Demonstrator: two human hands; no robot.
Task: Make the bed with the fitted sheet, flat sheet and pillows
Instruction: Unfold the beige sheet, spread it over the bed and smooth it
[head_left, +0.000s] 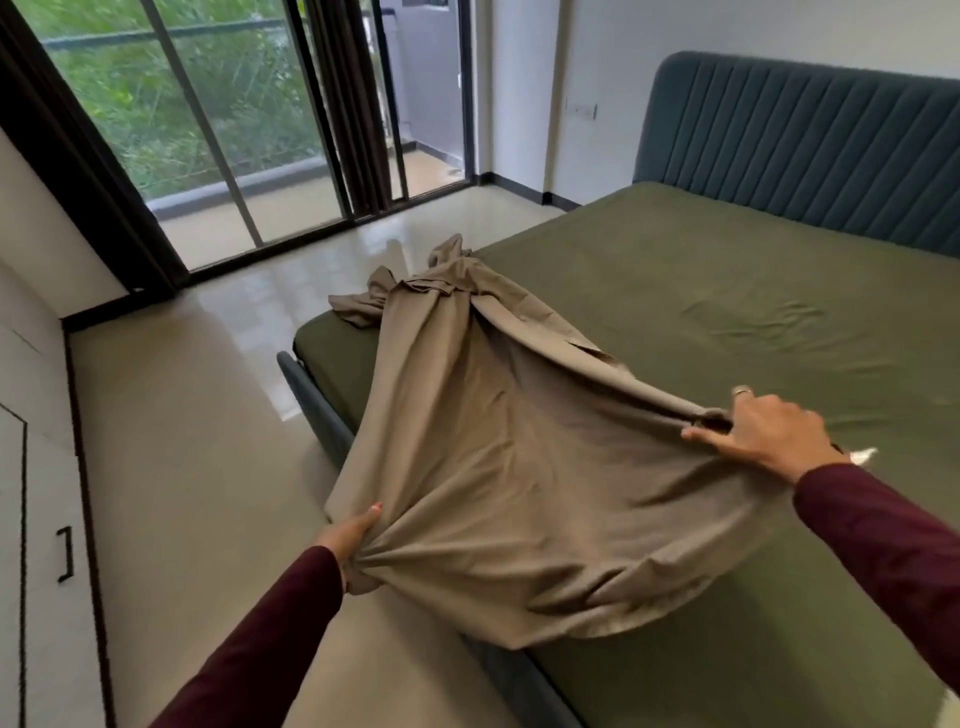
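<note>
Gripping flat sheet (519, 457) with both hands: left hand (353, 545) bunching one edge off the bed's (727, 291) near side, right hand (769, 431) pinching the other. Handling as light, limp, creasing cloth; taking hold at hems. Trailing lengthwise toward the bed's far foot corner, over the fitted sheet (675, 270).

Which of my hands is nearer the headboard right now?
Right. The right hand grips the tan sheet over the mattress, toward the headboard; the left hand grips it off the bed's side, farther away.
</note>
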